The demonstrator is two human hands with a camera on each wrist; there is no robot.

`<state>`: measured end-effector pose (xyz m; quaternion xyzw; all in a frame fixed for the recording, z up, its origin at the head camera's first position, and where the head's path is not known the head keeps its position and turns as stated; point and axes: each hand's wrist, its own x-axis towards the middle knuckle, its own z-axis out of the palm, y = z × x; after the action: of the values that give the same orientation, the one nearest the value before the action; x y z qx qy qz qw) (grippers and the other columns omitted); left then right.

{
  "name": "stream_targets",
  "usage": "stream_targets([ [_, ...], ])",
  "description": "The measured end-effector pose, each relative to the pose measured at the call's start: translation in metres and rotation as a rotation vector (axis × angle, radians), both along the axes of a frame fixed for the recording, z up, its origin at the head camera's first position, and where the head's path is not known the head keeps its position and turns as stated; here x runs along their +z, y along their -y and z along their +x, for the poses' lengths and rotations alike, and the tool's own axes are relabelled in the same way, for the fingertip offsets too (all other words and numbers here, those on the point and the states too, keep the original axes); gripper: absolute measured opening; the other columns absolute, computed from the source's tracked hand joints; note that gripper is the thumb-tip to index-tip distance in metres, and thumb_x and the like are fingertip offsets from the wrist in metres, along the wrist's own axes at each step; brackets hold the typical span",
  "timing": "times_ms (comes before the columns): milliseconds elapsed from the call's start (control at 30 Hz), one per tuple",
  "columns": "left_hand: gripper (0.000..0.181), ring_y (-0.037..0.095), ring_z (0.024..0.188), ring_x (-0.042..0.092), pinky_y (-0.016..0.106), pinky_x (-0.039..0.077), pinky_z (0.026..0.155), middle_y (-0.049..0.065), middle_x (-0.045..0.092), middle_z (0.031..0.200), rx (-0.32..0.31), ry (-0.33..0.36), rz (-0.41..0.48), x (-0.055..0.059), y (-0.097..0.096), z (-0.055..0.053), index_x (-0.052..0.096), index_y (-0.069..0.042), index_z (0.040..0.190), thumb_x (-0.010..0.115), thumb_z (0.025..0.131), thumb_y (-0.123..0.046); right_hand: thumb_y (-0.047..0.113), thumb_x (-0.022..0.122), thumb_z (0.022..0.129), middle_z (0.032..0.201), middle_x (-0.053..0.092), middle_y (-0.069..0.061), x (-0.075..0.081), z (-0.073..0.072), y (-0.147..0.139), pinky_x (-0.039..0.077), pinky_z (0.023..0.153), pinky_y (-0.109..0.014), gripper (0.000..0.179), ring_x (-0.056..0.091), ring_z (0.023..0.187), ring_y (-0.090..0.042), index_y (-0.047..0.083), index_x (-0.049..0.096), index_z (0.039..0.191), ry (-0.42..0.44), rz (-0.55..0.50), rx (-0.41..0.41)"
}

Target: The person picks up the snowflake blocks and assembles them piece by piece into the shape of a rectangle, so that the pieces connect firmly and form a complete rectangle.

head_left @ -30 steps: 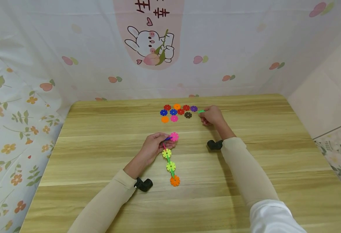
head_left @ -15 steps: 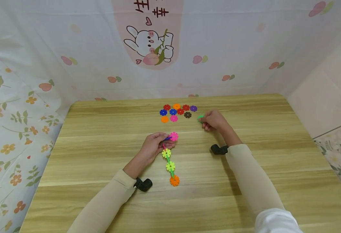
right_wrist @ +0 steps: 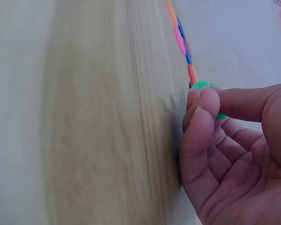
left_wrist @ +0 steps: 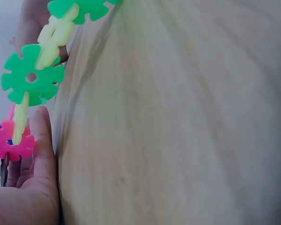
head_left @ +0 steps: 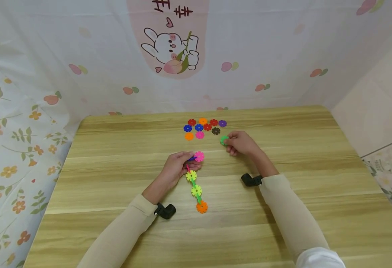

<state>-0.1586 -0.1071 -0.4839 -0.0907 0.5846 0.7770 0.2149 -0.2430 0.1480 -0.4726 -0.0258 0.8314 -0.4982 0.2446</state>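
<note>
Near the table's middle, my left hand (head_left: 175,170) holds a chain of slotted plastic snowflake discs. A pink disc (head_left: 199,156) and a blue disc (head_left: 192,159) stand at the chain's upper end. Yellow discs (head_left: 196,191) and green ones, set crosswise, lead down to an orange disc (head_left: 202,207). The left wrist view shows a green disc (left_wrist: 14,84) joined to a pink disc (left_wrist: 23,146) beside the fingers. My right hand (head_left: 243,143) pinches a loose green snowflake disc (head_left: 223,140) between thumb and fingers; the right wrist view shows only its edge (right_wrist: 202,85).
Several loose discs lie flat at the back of the wooden table (head_left: 122,141), among them a brown disc (head_left: 215,131), a purple disc (head_left: 222,123) and an orange disc (head_left: 189,136). A printed cloth (head_left: 256,48) hangs behind the table.
My right hand has brought the green disc from beside the loose group toward me and a little left. My left hand and the chain have stayed nearly still.
</note>
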Motion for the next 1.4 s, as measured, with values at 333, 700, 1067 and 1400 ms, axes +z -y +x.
stream_targets([
  [333,0.029,0.020,0.079,0.072,0.031,0.059,0.076,0.013,0.073,0.088,-0.002,0.002,-0.005,0.000,-0.001,-0.001,0.063,0.007,0.110,0.061,0.098,-0.019,0.015,0.052,0.100,0.074,0.063,-0.009,0.004,0.011,0.006,0.054,0.057,-0.028,0.020,0.058,0.058,-0.016,-0.001,0.058,0.110,-0.012,-0.018,0.040],
  [700,0.033,0.019,0.082,0.072,0.032,0.058,0.081,0.015,0.074,0.094,-0.023,0.009,0.012,0.003,0.001,0.001,0.063,0.010,0.117,0.063,0.096,-0.015,0.016,0.053,0.100,0.079,0.066,-0.014,0.008,0.022,0.016,0.057,0.061,-0.032,0.018,0.061,0.061,-0.019,0.001,0.061,0.105,-0.039,-0.064,0.079],
  [1067,0.033,0.019,0.080,0.072,0.032,0.058,0.080,0.015,0.072,0.089,-0.005,0.005,0.002,0.000,-0.001,0.000,0.066,0.009,0.112,0.058,0.099,-0.020,0.016,0.058,0.098,0.080,0.067,-0.016,0.007,0.031,0.028,0.057,0.061,-0.032,0.015,0.063,0.063,-0.019,0.003,0.065,0.102,-0.074,-0.118,0.113],
  [1400,0.035,0.021,0.080,0.072,0.033,0.058,0.081,0.016,0.071,0.089,-0.012,0.007,0.018,-0.002,0.001,-0.002,0.064,0.009,0.112,0.055,0.101,-0.023,0.017,0.059,0.098,0.083,0.067,-0.018,0.001,0.035,0.035,0.059,0.065,-0.035,0.016,0.064,0.065,-0.021,0.003,0.067,0.103,-0.086,-0.181,0.131],
])
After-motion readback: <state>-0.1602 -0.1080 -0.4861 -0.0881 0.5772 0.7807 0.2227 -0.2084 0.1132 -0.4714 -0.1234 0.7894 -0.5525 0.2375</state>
